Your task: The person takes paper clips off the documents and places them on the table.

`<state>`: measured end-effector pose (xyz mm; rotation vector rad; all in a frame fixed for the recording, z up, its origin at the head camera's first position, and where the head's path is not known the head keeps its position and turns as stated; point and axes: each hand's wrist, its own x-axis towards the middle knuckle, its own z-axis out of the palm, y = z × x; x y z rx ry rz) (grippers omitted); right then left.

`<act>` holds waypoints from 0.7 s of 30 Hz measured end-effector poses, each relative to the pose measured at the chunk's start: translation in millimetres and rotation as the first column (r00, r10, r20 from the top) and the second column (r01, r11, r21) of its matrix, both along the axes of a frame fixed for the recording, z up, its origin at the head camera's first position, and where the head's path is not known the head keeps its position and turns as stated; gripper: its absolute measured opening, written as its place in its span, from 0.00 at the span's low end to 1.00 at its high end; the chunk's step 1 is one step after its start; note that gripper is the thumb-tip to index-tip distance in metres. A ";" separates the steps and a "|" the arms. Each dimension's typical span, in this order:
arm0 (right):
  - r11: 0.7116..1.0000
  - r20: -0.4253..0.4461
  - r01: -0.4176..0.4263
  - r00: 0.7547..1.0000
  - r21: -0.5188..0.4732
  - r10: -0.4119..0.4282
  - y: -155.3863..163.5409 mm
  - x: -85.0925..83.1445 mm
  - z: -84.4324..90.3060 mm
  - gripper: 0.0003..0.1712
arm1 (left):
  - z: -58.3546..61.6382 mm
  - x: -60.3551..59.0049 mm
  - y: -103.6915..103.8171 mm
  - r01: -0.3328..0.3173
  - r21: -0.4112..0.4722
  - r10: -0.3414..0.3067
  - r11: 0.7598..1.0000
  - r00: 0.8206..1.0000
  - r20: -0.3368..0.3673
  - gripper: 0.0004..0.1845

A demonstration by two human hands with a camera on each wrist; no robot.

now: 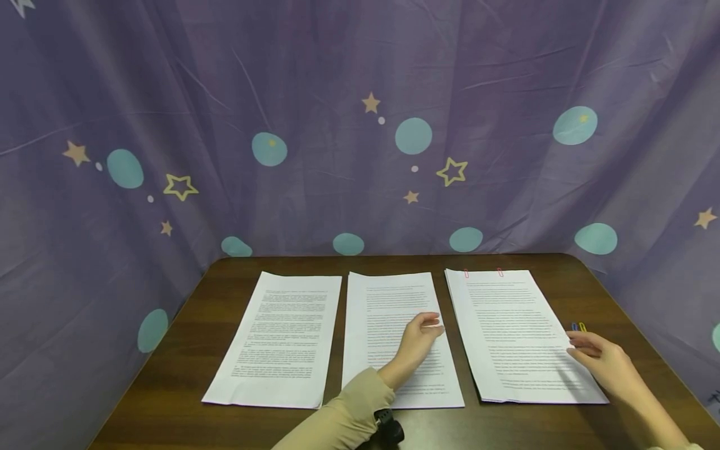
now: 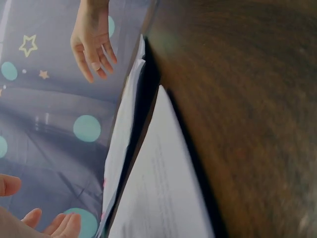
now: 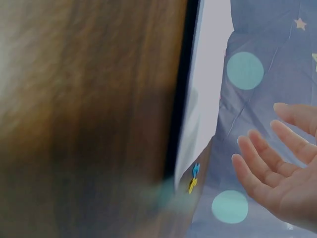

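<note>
- Head view: the left hand (image 1: pixel 417 340) is held over the middle sheet of white printed paper (image 1: pixel 394 312), fingers relaxed, nothing held. The right hand (image 1: pixel 599 356) is laid loosely at the edge of the right stack of white printed paper (image 1: pixel 517 325), near the blue and yellow paper clips (image 1: pixel 578 327) on the dark wooden table (image 1: pixel 169 387). Clipping appears to be the step in hand; a clip pinch is judged next.
- Left wrist view: both hands are seen with fingers straight.
- Right wrist view: the palm is seen spread, clips just beyond.

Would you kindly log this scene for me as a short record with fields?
surface: dark wooden table
papers: left sheet, middle sheet, right stack, side by side
clips on stack: two red paper clips at its top edge
loose clips: blue and yellow clips right of the stack
left hand: open, over the middle sheet
right hand: open, at the stack's right edge
backdrop: purple star cloth
</note>
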<state>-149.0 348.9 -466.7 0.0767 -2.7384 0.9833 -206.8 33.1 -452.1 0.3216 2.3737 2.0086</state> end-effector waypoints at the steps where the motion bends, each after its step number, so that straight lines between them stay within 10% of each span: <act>1: 1.000 0.003 0.005 1.000 0.001 -0.005 1.5 0.5 -1.0 0.20 | -1.4 0.5 1.7 0.005 0.004 -0.005 1.000 1.000 0.005 0.17; 21: 0.998 0.207 -0.044 0.978 0.050 0.033 23.0 7.1 -14.8 0.32 | -25.6 17.2 30.9 0.110 -0.159 -0.100 0.981 0.993 0.065 0.20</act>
